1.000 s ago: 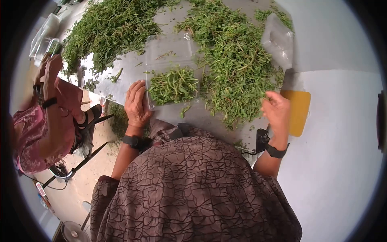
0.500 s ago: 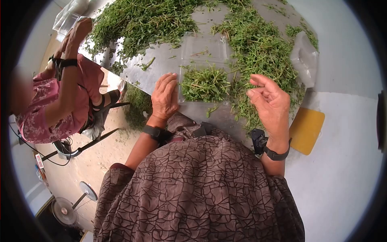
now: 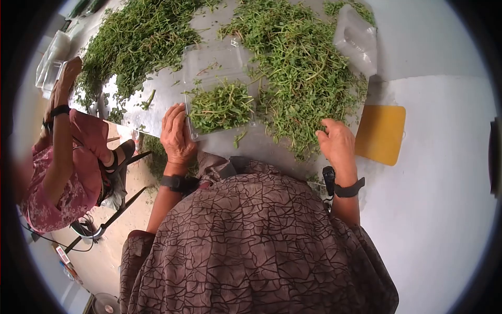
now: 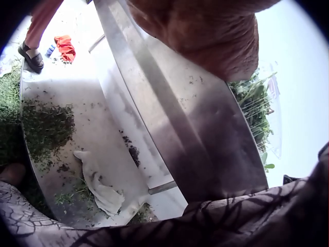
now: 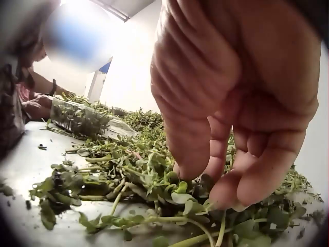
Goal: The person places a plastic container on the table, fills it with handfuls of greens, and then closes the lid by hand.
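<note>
In the head view a clear plastic container (image 3: 197,64), its lid folded back, holds cut green stems (image 3: 222,107). My left hand (image 3: 178,135) rests with fairly straight fingers against its left side; in the left wrist view only part of that hand (image 4: 205,38) shows, fingertips hidden. At the near edge of the large loose pile of greens (image 3: 303,68) is my right hand (image 3: 339,144). The right wrist view has this hand (image 5: 236,108) above leafy stems (image 5: 154,180), fingers bent down, thumb and fingertips apart and touching the leaves.
Another heap of greens (image 3: 144,44) lies at the back left of the metal table (image 3: 167,83). Clear containers (image 3: 356,42) are stacked at the right. A person in pink (image 3: 57,183) sits at the left. A yellow board (image 3: 380,135) lies beyond the table's right edge.
My right hand has come down to the pile's near edge from a raised position. My left hand has stayed by the container. The head view has swung right and back.
</note>
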The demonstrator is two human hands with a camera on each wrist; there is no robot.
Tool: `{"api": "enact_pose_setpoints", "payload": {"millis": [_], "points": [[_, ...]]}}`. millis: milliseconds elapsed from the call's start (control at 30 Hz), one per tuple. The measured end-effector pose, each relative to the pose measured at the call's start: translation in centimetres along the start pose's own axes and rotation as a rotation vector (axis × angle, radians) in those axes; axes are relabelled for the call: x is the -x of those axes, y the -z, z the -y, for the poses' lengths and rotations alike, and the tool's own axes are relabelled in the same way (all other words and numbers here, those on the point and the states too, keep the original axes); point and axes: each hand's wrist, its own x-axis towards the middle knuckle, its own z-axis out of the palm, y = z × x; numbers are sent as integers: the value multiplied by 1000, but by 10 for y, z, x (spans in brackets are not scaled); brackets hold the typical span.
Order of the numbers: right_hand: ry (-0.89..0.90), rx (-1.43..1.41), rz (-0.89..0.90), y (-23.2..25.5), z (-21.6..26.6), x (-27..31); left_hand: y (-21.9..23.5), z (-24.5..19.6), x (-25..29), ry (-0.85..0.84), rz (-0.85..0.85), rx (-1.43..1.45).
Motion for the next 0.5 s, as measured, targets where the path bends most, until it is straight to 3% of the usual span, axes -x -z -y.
{"api": "enact_pose_setpoints", "payload": {"millis": [333, 400, 500], "points": [[22, -109, -220, 7, -6, 6, -2, 4, 2, -35, 15, -30], [-77, -26, -106, 13, -6, 13, -1, 6, 5, -46, 16, -28], [-130, -5, -81, 16, -3, 29, -2, 8, 4, -53, 14, -40]]}}
